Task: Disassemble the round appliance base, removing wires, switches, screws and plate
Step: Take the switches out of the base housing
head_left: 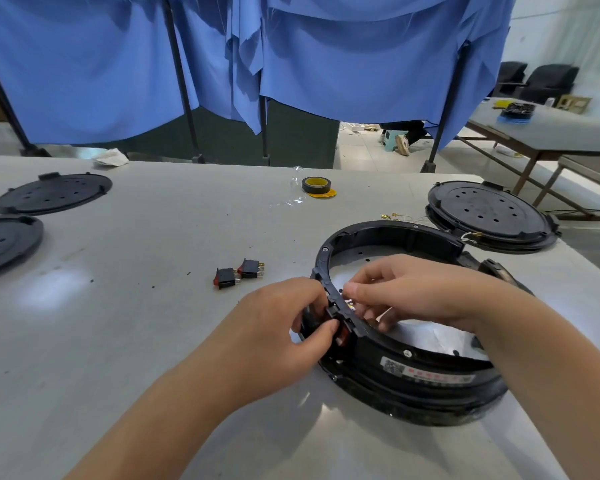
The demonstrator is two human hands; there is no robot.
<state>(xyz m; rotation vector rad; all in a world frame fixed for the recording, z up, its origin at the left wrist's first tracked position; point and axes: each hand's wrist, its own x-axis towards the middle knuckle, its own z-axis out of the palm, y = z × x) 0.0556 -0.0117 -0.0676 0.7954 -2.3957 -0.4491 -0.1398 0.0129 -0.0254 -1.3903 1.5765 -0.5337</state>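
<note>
A round black appliance base (409,375) lies on the grey table (136,323), its red rocker switch (342,332) pinched by the left hand (284,327) from outside the rim. The right hand (413,292) curls its fingertips inside the rim just behind that switch; what they grip cannot be told. Two removed switches (239,273) lie beyond the left knuckles.

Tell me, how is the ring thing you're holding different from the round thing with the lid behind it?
The open base has no plate on top, so you see through to the table; the closed base still wears its holed plate. Both hands, left and right, work on the open base; nobody touches the closed base. Both are round and black.
</note>
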